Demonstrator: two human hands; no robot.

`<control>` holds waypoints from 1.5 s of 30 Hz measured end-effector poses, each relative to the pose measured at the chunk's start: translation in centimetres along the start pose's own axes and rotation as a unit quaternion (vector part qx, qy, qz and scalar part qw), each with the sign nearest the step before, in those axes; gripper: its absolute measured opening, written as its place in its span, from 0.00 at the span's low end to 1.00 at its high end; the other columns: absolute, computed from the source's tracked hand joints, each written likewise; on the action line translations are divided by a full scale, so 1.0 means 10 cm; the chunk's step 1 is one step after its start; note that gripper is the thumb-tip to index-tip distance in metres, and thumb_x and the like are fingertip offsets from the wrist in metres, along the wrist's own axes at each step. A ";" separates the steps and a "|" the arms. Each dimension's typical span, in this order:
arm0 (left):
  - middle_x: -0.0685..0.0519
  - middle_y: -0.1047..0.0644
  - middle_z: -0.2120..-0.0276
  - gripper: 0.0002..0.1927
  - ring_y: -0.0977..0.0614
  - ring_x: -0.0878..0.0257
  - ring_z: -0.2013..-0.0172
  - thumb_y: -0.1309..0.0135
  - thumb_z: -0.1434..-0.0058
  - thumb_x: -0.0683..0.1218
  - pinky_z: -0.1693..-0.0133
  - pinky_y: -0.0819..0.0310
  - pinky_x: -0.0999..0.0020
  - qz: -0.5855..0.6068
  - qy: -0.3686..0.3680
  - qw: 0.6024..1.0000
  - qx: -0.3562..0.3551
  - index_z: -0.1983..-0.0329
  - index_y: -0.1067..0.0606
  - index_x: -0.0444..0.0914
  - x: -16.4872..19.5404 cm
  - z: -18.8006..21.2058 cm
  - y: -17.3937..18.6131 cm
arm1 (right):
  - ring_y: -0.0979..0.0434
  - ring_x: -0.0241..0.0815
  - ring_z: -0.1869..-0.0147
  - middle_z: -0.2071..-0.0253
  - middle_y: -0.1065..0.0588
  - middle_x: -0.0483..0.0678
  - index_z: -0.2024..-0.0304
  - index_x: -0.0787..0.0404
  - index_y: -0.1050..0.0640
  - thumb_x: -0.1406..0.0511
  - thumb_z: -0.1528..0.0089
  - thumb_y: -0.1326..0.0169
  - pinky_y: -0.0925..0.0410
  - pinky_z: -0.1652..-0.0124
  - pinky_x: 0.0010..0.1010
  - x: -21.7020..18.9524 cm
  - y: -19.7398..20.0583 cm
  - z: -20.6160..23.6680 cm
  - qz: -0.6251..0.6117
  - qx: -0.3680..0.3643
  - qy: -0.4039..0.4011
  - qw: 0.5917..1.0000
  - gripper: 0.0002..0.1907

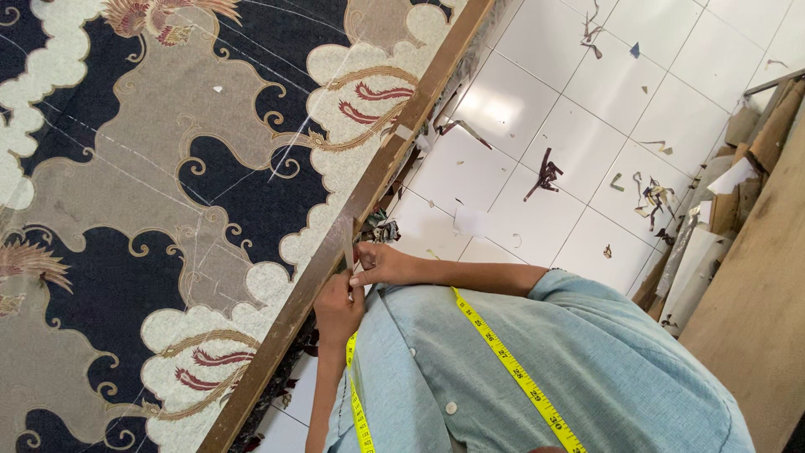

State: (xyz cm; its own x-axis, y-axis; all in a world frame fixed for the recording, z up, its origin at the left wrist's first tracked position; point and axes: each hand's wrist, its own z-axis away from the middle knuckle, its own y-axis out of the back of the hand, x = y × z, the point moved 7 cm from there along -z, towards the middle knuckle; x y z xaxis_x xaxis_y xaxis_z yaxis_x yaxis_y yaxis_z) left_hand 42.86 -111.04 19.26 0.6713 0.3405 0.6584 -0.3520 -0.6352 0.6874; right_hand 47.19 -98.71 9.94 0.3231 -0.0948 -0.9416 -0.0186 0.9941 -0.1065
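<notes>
Both hands meet at the wooden edge (369, 193) of a cutting table, which runs as a brown strip diagonally from the upper middle of the view down to the lower left. On the far side of that strip, the patterned fabric (168, 193) lies spread flat: dark navy ground, taupe and cream scalloped shapes, gold scrolls and red-brown feather motifs, with thin pale chalk lines drawn across it.

Which hand is which cannot be told for certain in this tilted view. The hand taken as the left hand (338, 306) lies against the strip on its floor side, fingers curled shut into a clenched grasp; what it grips is hidden inside the fist. The right hand (381, 262) sits just beside it, slightly further up the strip, with fingers pinched together. Between the two hands a thin, narrow, pale piece (349, 245) stands up against the wooden edge; it is too small to identify, and both hands appear to touch it.

A yellow measuring tape (507, 361) drapes over the person's light blue shirt (537, 361), below the hands. Beyond the wooden edge, the white tiled floor (579, 143) carries scattered fabric scraps (547, 174), and flat cardboard pieces (755, 143) lean at the right.
</notes>
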 end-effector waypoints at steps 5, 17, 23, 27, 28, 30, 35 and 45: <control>0.45 0.24 0.72 0.08 0.20 0.48 0.70 0.41 0.37 0.42 0.67 0.26 0.55 -0.036 -0.015 0.999 -0.030 0.59 0.24 0.34 0.09 -0.04 -0.08 | 0.26 0.36 0.40 0.45 0.24 0.48 0.36 0.63 0.32 0.60 0.36 0.39 0.32 0.41 0.31 -0.14 0.00 0.08 -0.119 -0.029 0.046 0.991 0.29; 0.43 0.22 0.65 0.17 0.20 0.46 0.64 0.36 0.43 0.47 0.62 0.25 0.53 -0.003 0.028 0.997 -0.073 0.55 0.25 0.34 0.13 -0.06 -0.27 | 0.24 0.29 0.54 0.55 0.20 0.44 0.46 0.65 0.20 0.63 0.31 0.46 0.28 0.55 0.27 0.18 0.33 0.14 -0.105 0.052 0.027 0.993 0.15; 0.44 0.21 0.63 0.11 0.19 0.45 0.60 0.41 0.36 0.50 0.57 0.25 0.54 0.035 0.155 0.985 -0.074 0.58 0.21 0.37 -0.29 0.03 -0.47 | 0.33 0.25 0.64 0.69 0.26 0.37 0.62 0.66 0.18 0.66 0.32 0.40 0.36 0.66 0.23 0.21 1.05 0.12 0.003 0.125 0.027 0.992 0.08; 0.44 0.21 0.60 0.14 0.19 0.47 0.58 0.44 0.34 0.53 0.55 0.25 0.54 0.086 0.225 0.966 -0.093 0.56 0.21 0.37 -0.70 0.17 -0.50 | 0.43 0.25 0.78 0.79 0.34 0.37 0.71 0.61 0.25 0.66 0.35 0.40 0.48 0.78 0.23 0.35 1.39 0.11 -0.007 0.206 -0.074 0.976 0.11; 0.44 0.21 0.60 0.15 0.19 0.47 0.58 0.45 0.34 0.53 0.55 0.25 0.54 0.079 0.256 0.957 -0.110 0.56 0.21 0.37 -0.79 0.25 -0.51 | 0.44 0.25 0.79 0.80 0.36 0.37 0.75 0.62 0.29 0.66 0.35 0.39 0.49 0.79 0.24 0.37 1.44 0.12 0.018 0.222 -0.086 0.971 0.16; 0.44 0.22 0.59 0.15 0.19 0.47 0.57 0.47 0.34 0.54 0.55 0.25 0.54 0.073 0.311 0.936 -0.150 0.56 0.20 0.39 -0.95 0.42 -0.57 | 0.45 0.27 0.77 0.79 0.36 0.38 0.75 0.63 0.31 0.66 0.33 0.40 0.48 0.77 0.26 0.43 1.44 0.12 0.043 0.209 -0.071 0.974 0.18; 0.43 0.21 0.55 0.17 0.19 0.46 0.54 0.45 0.35 0.56 0.52 0.25 0.54 0.008 0.385 0.905 -0.182 0.53 0.20 0.40 -1.30 1.05 -0.72 | 0.39 0.32 0.71 0.77 0.33 0.44 0.72 0.66 0.29 0.67 0.32 0.40 0.38 0.70 0.28 0.53 1.36 0.00 0.240 0.148 -0.003 0.959 0.16; 0.38 0.22 0.53 0.26 0.20 0.41 0.52 0.51 0.37 0.56 0.54 0.26 0.47 -0.006 0.462 0.855 -0.234 0.37 0.27 0.45 -1.70 2.25 -0.89 | 0.23 0.54 0.62 0.63 0.25 0.54 0.56 0.62 0.19 0.68 0.36 0.40 0.29 0.62 0.40 0.33 0.60 -0.11 0.421 0.044 0.138 0.896 0.06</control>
State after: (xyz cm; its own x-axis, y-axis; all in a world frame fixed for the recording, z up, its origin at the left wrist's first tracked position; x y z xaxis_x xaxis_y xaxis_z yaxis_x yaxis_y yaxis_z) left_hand 49.26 -126.76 -4.97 -0.0490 0.8847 0.4636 -0.7172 -0.3542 0.6001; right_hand 47.11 -93.09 5.85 -0.0160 0.6929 -0.7208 -0.0672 0.7185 0.6922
